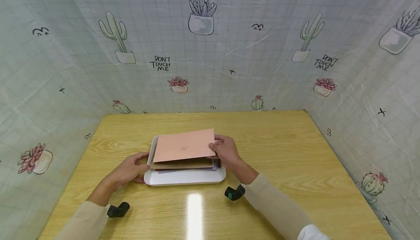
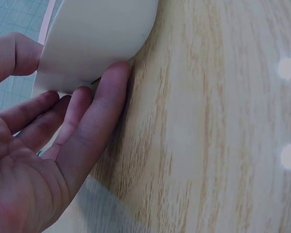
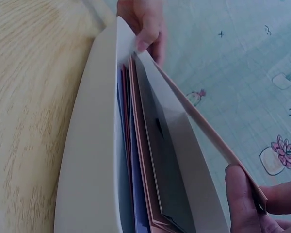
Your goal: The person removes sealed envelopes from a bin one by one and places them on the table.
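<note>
On my feed: right hand [image 1: 228, 151] pinches pink envelope [image 1: 183, 143] by one end, tilted above tray [image 1: 187, 178]; left hand [image 1: 127, 169] grips tray's end. My read: one envelope part-lifted, not clear; brown envelope [image 1: 187, 164] and others beneath untouched.

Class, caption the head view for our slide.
Right hand grips pink paper over a white tray; left hand holds the tray.

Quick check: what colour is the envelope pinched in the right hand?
The envelope is peach-pink; it shows best in the head view.
</note>
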Action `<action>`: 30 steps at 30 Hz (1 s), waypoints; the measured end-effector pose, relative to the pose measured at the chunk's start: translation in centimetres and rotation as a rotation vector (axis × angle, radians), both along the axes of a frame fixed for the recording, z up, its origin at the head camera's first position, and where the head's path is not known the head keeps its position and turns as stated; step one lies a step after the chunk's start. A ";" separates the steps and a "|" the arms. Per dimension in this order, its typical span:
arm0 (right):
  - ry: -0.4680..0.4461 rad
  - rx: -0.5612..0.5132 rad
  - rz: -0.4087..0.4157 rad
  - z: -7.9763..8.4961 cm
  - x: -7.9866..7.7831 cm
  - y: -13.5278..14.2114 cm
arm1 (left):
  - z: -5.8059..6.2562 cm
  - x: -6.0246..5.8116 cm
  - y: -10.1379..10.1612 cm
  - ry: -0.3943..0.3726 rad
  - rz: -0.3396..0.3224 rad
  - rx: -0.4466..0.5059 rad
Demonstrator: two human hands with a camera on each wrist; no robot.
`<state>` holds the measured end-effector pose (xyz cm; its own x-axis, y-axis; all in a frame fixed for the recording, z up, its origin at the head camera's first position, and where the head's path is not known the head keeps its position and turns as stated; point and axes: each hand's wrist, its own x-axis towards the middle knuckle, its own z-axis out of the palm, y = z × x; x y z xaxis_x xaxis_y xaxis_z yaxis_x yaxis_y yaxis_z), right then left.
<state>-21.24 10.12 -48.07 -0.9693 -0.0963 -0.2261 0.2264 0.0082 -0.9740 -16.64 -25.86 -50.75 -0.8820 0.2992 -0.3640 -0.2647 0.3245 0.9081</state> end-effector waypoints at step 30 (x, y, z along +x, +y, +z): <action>0.038 0.120 -0.101 2.3 -2.1 5.2 | -0.2 0.2 0.0 0.015 0.012 -0.007</action>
<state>-23.32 15.35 -45.81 -0.9807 0.0281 -0.1932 0.1951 0.1044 -0.9752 -16.44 -25.86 -50.92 -0.8907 0.2864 -0.3531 -0.2552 0.3279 0.9096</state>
